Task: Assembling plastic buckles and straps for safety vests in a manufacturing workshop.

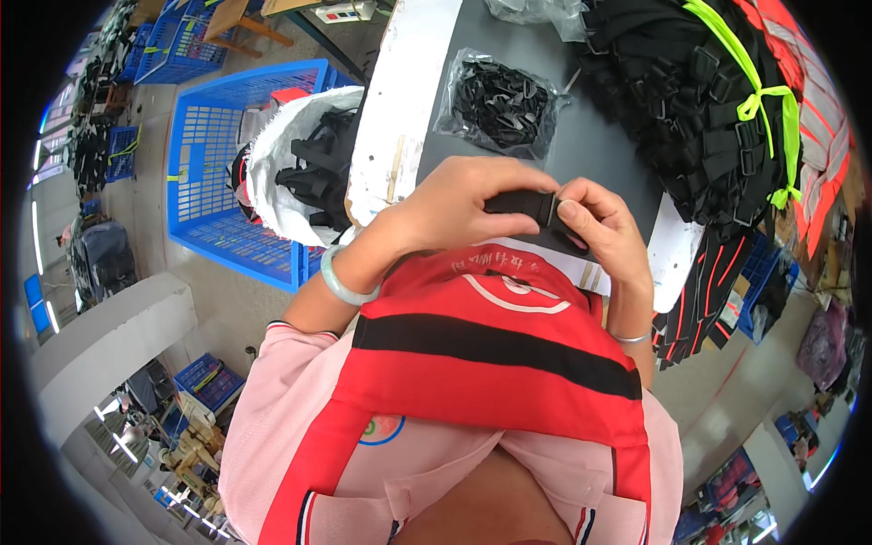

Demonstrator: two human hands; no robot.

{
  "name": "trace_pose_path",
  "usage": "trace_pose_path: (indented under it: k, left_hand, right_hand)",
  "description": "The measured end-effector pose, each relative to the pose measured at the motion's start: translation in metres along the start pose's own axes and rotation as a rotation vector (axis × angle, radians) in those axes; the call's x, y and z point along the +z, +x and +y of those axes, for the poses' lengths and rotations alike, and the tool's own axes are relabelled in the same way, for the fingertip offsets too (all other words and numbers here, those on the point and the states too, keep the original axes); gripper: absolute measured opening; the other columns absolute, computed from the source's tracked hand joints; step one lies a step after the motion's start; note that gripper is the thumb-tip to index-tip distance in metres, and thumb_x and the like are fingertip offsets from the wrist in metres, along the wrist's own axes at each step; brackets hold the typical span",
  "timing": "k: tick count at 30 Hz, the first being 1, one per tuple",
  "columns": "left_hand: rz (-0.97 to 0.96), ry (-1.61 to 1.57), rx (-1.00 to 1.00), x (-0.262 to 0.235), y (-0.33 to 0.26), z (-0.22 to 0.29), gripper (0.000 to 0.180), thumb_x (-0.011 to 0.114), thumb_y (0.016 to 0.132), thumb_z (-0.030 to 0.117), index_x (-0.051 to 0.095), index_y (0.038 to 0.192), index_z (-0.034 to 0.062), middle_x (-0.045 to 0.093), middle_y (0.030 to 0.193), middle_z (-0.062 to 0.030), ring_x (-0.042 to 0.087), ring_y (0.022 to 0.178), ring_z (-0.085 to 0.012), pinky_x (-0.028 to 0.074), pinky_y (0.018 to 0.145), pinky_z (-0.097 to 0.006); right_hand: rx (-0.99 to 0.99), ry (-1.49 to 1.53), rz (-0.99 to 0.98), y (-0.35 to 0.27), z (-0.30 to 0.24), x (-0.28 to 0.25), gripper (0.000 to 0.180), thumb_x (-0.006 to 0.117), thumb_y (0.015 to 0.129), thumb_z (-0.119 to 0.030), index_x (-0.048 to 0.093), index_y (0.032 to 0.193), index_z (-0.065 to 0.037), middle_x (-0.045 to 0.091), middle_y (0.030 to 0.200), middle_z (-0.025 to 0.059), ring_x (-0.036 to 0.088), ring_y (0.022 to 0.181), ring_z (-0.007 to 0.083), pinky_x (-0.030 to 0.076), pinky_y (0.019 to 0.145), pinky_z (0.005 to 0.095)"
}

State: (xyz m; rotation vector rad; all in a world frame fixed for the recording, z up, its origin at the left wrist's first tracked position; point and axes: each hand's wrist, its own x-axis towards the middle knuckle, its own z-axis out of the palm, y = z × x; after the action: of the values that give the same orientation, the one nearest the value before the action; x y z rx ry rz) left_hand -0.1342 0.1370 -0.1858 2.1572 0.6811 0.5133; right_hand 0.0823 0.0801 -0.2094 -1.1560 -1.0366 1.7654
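Left hand [463, 204] and right hand [604, 227] fingers pinching a black buckle [525, 205], clear bag of black clips [500, 103] at twelve o'clock, strap pile [699, 100] at two o'clock, red vest [490, 363] covering the near table edge

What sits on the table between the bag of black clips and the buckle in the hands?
Nothing: the head view shows only bare grey table between the clear bag of black clips and the black buckle held by both hands.

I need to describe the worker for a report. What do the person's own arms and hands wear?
Both hands are bare, no gloves. The left hand has a pale green bangle at the wrist; the right hand has a thin silver bracelet. A pink sleeve with striped cuff covers the left upper arm.
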Motion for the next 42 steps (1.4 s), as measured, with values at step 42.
trace_pose_path:
  k: [42]
  left_hand:
    - [0.669,0.38,-0.803,-0.093,-0.191,-0.149,0.012,0.063,0.08,0.009,0.056,0.084,-0.0001,0.063,0.095,-0.0129,0.061,0.067,-0.0183,0.049,0.063,-0.03]
  right_hand:
    - [-0.234,0.829,0.728,0.106,0.025,-0.065,0.02,0.06,0.09,-0.022,0.06,0.1,-0.005,0.065,0.086,0.0049,0.062,0.072,0.0175,0.052,0.068,0.0332]
